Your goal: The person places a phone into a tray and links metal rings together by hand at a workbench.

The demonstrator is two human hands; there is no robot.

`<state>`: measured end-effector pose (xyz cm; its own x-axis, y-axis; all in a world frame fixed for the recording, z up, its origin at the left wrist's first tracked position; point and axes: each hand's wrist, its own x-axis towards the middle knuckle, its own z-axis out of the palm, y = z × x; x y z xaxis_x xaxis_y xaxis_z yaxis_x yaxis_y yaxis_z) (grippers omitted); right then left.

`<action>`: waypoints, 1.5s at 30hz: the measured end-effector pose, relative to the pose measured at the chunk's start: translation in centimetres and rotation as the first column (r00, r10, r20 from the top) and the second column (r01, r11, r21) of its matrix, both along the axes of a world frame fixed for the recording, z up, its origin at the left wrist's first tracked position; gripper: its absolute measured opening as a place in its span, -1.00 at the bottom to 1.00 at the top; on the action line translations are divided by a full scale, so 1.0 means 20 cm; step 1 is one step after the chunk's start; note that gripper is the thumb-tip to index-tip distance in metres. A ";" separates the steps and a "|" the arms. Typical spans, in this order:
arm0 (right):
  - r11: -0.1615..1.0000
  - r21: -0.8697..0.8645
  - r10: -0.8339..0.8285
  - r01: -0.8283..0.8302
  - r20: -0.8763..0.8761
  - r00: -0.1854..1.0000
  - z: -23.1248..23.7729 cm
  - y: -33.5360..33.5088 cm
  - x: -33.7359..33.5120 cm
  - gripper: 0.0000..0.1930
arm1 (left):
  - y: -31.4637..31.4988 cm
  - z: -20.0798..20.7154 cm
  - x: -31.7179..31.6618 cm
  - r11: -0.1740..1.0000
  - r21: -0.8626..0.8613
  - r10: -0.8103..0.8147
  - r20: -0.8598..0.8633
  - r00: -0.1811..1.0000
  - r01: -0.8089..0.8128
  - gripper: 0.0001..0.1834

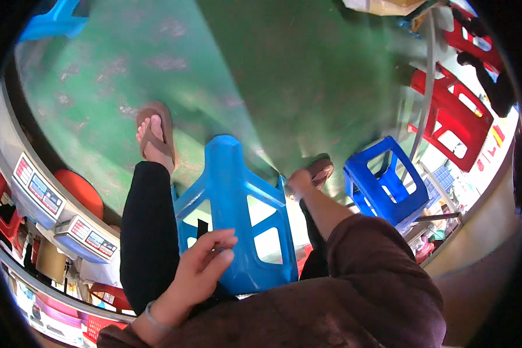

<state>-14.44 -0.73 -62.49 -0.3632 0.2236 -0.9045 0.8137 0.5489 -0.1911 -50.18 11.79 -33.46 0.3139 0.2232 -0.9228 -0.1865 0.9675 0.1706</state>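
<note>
My left hand [203, 269], a band at its wrist, hovers over a light blue plastic stool [223, 191] between my legs. Its fingers are loosely bent, thumb apart from them, and nothing shows in them. A short black strip [202, 227] shows just beyond that hand; what it belongs to is unclear. My right arm reaches down past the stool's right side. The right hand [298, 182] is low, beside the stool's far right corner and the brown flip-flop [321, 169] on my right foot. Its fingers are mostly hidden, so its hold cannot be made out.
A dark blue stool [385, 182] stands at right, with red stools [449, 116] beyond it. Another light blue stool [55, 22] is at far left. Panels with printed labels [37, 185] and a round red seat [81, 191] lie along the left. The floor [127, 69] is green and scuffed.
</note>
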 end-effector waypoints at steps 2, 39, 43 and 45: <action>0.525 -0.111 -0.796 0.844 0.286 0.533 0.18 -0.11 -0.16 -0.79 | 0.01 -0.02 0.03 0.997 0.041 -0.064 0.002 0.998 0.064 -0.61; 0.286 0.268 0.046 0.920 -0.963 0.267 2.86 1.03 -0.39 -0.85 | 0.92 1.05 0.42 -0.266 0.830 0.252 -0.431 0.867 0.490 -0.71; -0.192 0.645 0.118 0.739 -0.733 0.670 2.82 1.03 0.12 -0.89 | 0.76 1.23 0.79 -0.614 0.567 0.307 -0.469 0.828 0.549 -0.67; -0.172 0.690 -0.045 0.703 -0.719 0.694 2.74 1.01 0.23 -0.79 | 0.65 1.22 0.95 -0.681 0.543 0.258 -0.450 0.855 0.492 -0.65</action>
<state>-9.90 19.37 -7.63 0.0448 0.8679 0.4948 0.9803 0.0573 -0.1892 -31.16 24.86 -9.11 0.5315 0.5614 0.6343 0.2879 -0.8240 0.4880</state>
